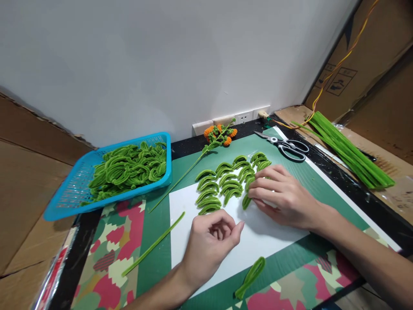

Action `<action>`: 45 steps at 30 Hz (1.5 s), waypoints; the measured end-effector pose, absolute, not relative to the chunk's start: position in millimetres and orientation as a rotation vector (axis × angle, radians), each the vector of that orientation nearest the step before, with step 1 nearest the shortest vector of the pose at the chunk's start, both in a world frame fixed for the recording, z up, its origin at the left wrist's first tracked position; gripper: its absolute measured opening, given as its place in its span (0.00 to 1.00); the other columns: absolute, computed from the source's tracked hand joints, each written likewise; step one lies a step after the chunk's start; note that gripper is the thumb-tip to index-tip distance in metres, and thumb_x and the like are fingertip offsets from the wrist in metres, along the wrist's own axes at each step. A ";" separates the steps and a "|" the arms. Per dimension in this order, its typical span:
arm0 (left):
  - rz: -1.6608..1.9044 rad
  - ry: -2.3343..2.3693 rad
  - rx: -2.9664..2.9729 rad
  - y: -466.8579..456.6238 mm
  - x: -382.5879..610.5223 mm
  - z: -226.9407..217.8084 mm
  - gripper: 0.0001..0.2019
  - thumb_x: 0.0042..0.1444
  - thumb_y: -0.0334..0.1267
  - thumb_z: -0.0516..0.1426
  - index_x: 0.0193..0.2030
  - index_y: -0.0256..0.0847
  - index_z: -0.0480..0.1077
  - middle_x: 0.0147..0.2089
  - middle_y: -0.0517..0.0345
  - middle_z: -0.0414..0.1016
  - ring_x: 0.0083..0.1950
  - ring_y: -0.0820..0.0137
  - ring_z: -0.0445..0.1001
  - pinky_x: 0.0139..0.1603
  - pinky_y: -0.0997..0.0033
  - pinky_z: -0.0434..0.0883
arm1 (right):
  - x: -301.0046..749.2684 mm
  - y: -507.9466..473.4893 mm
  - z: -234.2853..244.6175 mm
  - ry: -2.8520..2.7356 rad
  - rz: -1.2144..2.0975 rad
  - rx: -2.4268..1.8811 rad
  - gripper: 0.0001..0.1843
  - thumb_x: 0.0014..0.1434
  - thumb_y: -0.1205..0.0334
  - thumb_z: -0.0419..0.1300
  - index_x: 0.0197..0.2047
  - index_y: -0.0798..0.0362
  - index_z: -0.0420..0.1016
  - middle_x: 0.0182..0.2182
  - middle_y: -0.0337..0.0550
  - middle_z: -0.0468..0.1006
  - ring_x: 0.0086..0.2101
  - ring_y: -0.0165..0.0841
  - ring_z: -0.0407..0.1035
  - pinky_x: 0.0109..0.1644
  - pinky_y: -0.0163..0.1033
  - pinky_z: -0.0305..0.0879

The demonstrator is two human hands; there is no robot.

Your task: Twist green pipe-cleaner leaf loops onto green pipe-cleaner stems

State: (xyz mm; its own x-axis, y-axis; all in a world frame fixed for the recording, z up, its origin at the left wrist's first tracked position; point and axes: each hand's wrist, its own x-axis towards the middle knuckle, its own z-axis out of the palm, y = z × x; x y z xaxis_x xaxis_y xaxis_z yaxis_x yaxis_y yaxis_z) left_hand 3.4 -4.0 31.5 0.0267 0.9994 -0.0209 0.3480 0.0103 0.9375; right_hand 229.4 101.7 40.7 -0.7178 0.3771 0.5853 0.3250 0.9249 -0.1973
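A folded green loop (245, 285) lay nearest the camera, at the bottom centre of the frame, below the white sheet (271, 241). The curved green pieces (209, 201) sat in short stacked rows just right of the frame's centre, mostly on that sheet, with many similar ones heaped in the blue basket (168, 159) at the left. They looked fuzzy, so each would probably weigh next to nothing, grip well rather than slip, and feel soft outside, perhaps over a bendable core; a hard squeeze might have spoiled the curve more readily than broken it. The middle of an arc seemed the best place for a light thumb-and-finger hold, with the ends left free. The right hand (287, 200), right of centre, was half open, its fingers gently bent and the tips at the nearest pieces of the right-hand rows; whether it pinched one could not be told. The left hand (206, 247), at lower centre, was loosely curled around a hollow, thumb near the forefinger; nothing showed in it, though the folded fingers might have hidden something small.
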 end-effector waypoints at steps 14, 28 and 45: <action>0.898 1.424 1.475 -1.6 4.1 34.7 0.16 0.64 0.41 0.63 0.26 0.39 0.71 0.22 0.65 0.65 0.23 0.76 0.59 0.24 0.77 0.58 | 247.5 109.8 40.4 -2.640 0.060 -0.751 0.05 0.62 0.70 0.69 0.40 0.51 0.81 0.64 0.51 0.76 0.64 0.55 0.62 0.63 0.58 0.58; 0.879 1.425 1.468 1.0 1.7 33.8 0.18 0.65 0.44 0.63 0.26 0.39 0.70 0.22 0.64 0.65 0.24 0.75 0.60 0.25 0.77 0.59 | 242.1 112.1 44.6 -2.619 0.124 -0.744 0.05 0.67 0.70 0.65 0.43 0.51 0.79 0.62 0.54 0.77 0.64 0.51 0.64 0.63 0.56 0.59; 0.861 1.424 1.489 2.1 -0.6 33.6 0.17 0.64 0.43 0.63 0.26 0.40 0.71 0.22 0.64 0.65 0.24 0.75 0.60 0.25 0.77 0.60 | 243.8 116.5 40.4 -2.623 0.094 -0.804 0.06 0.67 0.71 0.66 0.45 0.51 0.80 0.60 0.53 0.77 0.64 0.51 0.63 0.65 0.57 0.57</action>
State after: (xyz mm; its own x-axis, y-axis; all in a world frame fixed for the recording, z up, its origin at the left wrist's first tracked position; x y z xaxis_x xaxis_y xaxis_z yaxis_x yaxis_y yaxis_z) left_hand -0.6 2.1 33.6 0.1027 0.9909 -0.0875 0.3827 0.0419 0.9229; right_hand 243.8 116.5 40.4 -0.7575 0.5512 0.3499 0.5248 0.8329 -0.1758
